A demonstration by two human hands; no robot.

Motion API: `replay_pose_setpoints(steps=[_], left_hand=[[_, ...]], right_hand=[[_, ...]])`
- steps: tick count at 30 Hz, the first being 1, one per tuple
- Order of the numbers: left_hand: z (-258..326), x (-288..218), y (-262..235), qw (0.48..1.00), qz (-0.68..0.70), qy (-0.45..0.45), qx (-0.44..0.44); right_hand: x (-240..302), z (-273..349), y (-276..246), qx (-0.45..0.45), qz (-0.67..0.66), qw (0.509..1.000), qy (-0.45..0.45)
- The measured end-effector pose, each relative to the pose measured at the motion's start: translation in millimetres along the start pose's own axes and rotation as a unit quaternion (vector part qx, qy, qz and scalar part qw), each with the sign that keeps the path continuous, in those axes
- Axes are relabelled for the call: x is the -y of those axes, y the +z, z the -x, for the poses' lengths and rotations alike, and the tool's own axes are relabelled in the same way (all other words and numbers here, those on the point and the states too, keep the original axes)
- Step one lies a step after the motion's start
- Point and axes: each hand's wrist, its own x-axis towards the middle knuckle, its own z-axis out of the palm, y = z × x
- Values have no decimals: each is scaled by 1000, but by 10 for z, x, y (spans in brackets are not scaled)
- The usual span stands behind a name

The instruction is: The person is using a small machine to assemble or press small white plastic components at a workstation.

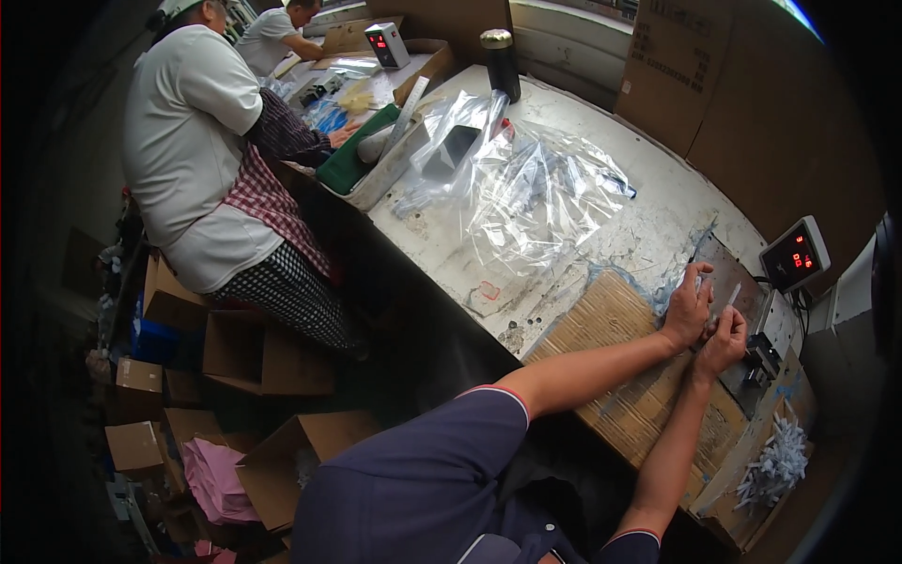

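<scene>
Both hands are close together at the right end of the bench, above a flat metal plate [722, 261]. My right hand [722, 346] is closed in a pinch on a small white strip [735, 294], which sticks up past the fingertips. Just beside it, my left hand [688, 310] has its fingers curled in; what they hold, if anything, is too small to make out. A small black fixture [759, 361] sits right of my right hand. Under my forearms lies a worn corrugated cardboard sheet [601, 321].
A box with red digits [795, 256] stands behind the plate. Many white strips [776, 461] are heaped near the right edge. Clear plastic bags [545, 193] and a dark flask [501, 68] occupy the bench. Another person [193, 141] works at left, above cardboard boxes [268, 352].
</scene>
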Motion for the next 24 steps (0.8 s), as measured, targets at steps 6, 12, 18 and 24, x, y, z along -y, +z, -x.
replay_pose_setpoints(steps=[6, 12, 18, 24], left_hand=[[-53, -120, -69, 999, -50, -8, 5], [345, -897, -869, 984, -5, -118, 135], [94, -1441, -2579, 959, -279, 43, 20], [-853, -1664, -4714, 754, -633, 42, -170]], right_hand=[[59, 31, 59, -10, 5, 1000, -23], [40, -4, -19, -11, -29, 1000, 6], [150, 62, -1, 16, -4, 1000, -16], [99, 152, 175, 55, 0, 999, 2]])
